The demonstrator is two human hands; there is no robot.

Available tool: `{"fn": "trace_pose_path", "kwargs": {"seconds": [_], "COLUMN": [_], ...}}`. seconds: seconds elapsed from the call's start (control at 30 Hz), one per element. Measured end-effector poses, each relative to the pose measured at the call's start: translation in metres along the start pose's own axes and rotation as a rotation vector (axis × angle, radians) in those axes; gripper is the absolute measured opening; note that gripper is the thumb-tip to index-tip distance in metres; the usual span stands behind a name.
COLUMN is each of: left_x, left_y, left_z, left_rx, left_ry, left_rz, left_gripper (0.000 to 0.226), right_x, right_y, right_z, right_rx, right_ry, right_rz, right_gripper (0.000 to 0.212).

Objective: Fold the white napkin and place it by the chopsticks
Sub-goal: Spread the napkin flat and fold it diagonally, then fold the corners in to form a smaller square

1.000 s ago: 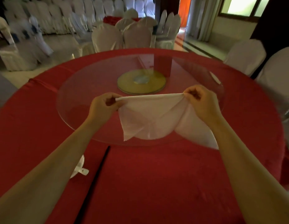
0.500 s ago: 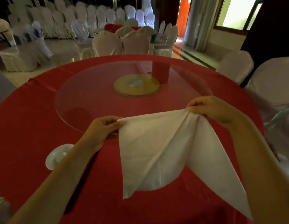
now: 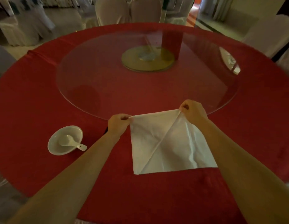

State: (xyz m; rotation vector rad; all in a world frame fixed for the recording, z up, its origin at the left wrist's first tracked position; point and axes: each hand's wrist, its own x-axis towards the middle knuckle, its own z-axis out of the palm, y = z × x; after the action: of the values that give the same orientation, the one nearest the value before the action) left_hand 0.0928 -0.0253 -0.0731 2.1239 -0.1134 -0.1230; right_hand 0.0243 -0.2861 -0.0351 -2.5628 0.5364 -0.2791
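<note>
Evidently both hands work as a pair: the left hand pinches the far left corner of the white cloth napkin and the right hand pinches the far right corner, which keeps the far edge taut while the rest lies spread on the round worktop under its red tablecloth. Holding it this way likely serves to square the layers, since a diagonal crease runs across the top. A white ceramic bowl with a white ceramic spoon sits to the left, apart from the napkin. The chopsticks are hard to make out; only a dark sliver shows beside the left wrist, the forearm covering the rest. Fingertips curl under, hidden.
</note>
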Motion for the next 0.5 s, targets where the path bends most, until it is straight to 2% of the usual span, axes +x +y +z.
{"fn": "trace_pose_path", "kwargs": {"seconds": [0.1, 0.17, 0.2, 0.23, 0.3, 0.37, 0.5], "left_x": [0.002, -0.005, -0.012, -0.020, -0.038, -0.053, -0.064], "left_y": [0.001, 0.004, 0.005, 0.006, 0.004, -0.005, -0.023], "left_z": [0.005, 0.012, 0.020, 0.031, 0.054, 0.076, 0.096], "left_rx": [0.152, 0.265, 0.305, 0.341, 0.462, 0.616, 0.715], "left_ry": [0.142, 0.265, 0.261, 0.189, -0.067, -0.239, -0.358], "left_rz": [0.036, 0.189, 0.306, 0.426, 0.623, 0.754, 0.745], "left_gripper": [0.020, 0.025, 0.028, 0.034, 0.048, 0.050, 0.055], "right_x": [0.008, 0.011, 0.011, 0.011, 0.010, 0.006, -0.024], "right_y": [-0.001, 0.001, 0.002, 0.003, 0.003, 0.006, 0.038], "right_z": [0.012, 0.020, 0.024, 0.028, 0.034, 0.035, 0.021], "right_rx": [-0.072, -0.092, -0.097, -0.102, -0.092, -0.046, 0.010], "right_ry": [0.039, 0.070, 0.082, 0.091, 0.105, 0.132, 0.224], "right_rz": [-0.020, -0.005, 0.003, 0.009, 0.018, 0.006, 0.044], "right_gripper": [0.016, 0.016, 0.015, 0.015, 0.015, 0.018, 0.025]}}
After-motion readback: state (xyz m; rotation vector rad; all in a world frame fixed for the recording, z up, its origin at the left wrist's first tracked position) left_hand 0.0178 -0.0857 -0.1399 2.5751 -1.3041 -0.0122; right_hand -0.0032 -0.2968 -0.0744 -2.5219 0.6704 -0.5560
